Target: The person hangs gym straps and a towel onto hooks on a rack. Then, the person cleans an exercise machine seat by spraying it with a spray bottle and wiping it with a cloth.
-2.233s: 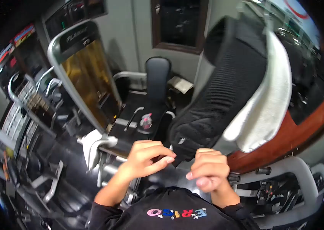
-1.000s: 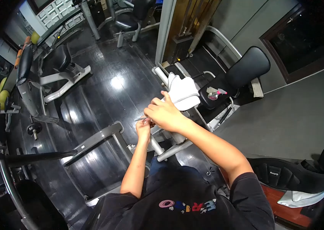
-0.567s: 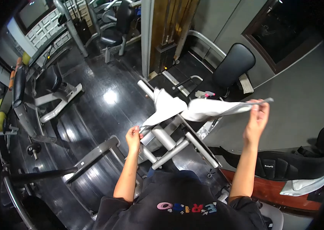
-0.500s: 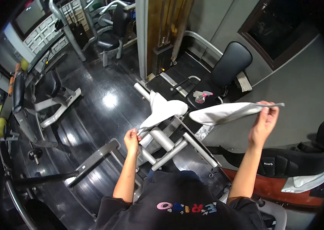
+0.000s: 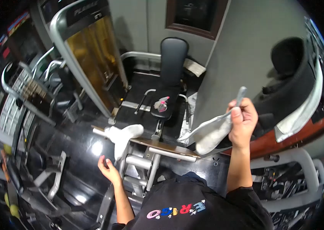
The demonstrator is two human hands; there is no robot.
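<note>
"White cloth [image 5: 212, 140] first, in the head view: where is it?"

"Hanging from the right hand [image 5: 243, 123], to its left and a little below. Thumb and fingers pinch the cloth's grey edge [image 5: 241, 96], and a short piece of that edge pokes up above the grip."

"And the left hand [image 5: 111, 172]?"

"Open, fingers loosely apart. Just beyond it, a white towel [image 5: 121, 140] is draped over a metal frame [image 5: 139, 161]; hand and towel look near but not touching."

"What else is around them?"

"Farther off, between the two hands, a spray bottle [image 5: 162, 105] with some pink on it sits on a black seat [image 5: 161, 114]. Well to the right of the right hand, another pale towel [image 5: 304, 109] hangs by black padding [image 5: 287, 82]. Between the forearms is a black shirt [image 5: 181, 191] with colourful letters [image 5: 184, 209]."
</note>
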